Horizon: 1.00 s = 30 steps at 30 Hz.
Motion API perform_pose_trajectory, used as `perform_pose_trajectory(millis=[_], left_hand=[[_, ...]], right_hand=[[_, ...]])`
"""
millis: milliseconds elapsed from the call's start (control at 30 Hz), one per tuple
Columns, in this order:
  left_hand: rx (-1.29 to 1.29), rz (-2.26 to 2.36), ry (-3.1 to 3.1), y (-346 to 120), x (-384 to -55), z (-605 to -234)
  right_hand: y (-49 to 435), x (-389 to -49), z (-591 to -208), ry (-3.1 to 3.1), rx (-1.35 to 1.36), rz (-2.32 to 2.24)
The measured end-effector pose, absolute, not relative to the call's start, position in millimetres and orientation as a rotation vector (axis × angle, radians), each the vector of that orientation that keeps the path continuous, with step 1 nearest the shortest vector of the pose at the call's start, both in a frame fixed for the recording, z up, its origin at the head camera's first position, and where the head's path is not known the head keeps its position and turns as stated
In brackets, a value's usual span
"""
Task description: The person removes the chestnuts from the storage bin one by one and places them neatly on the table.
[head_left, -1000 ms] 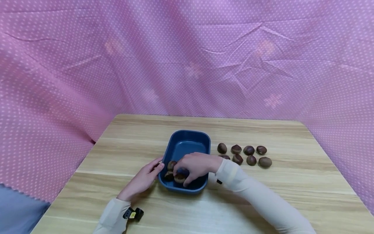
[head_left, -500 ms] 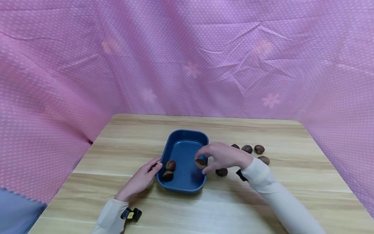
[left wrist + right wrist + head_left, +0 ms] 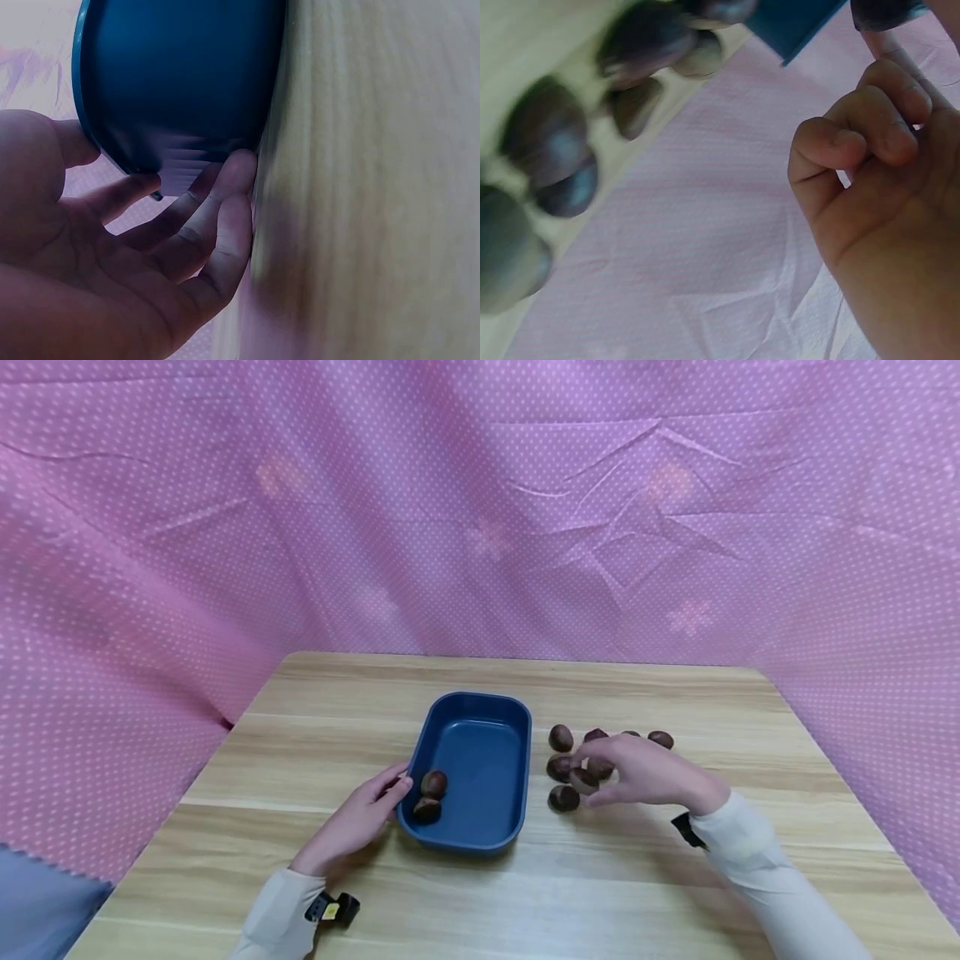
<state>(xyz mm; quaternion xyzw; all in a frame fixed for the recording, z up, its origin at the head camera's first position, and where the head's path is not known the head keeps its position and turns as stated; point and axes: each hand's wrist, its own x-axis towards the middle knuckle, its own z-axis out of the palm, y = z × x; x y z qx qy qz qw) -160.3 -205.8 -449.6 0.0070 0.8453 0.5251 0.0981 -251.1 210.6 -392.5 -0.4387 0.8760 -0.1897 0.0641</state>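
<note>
My left hand (image 3: 360, 818) holds the left side of a dark blue rectangular container (image 3: 522, 760). In the left wrist view its thumb is at the rim and its fingers (image 3: 232, 225) lie against the outer wall, low by the tabletop. Two brown chestnuts (image 3: 433, 783) lie inside the container, in the near left corner. To the right, my right hand (image 3: 645, 770) pinches a chestnut (image 3: 585, 780) between thumb and index finger, close over the chestnuts on the table. Its other fingers are curled toward the palm in the right wrist view.
Several chestnuts (image 3: 561, 737) stand in rows to the right of the container, partly hidden by the right hand. The wooden table (image 3: 337, 727) has a back edge against a pink dotted cloth (image 3: 480, 527). Wrist cameras (image 3: 333, 910) are strapped to the forearms.
My right hand has lifted a chestnut out of the container and carried it right, over the chestnuts on the table. Another chestnut shows at the near end of the rows. The left hand stays put.
</note>
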Motion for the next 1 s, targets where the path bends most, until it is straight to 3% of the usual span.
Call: perform_pose_trajectory(millis=[300, 1000], left_hand=[[0.011, 1.544, 2.506, -209, -160, -447], [0.004, 1.548, 2.504, -204, -161, -447]], right_hand=[[237, -249, -413, 2.678, -1.216, -0.524], [236, -252, -435, 2.713, -1.227, -0.433]])
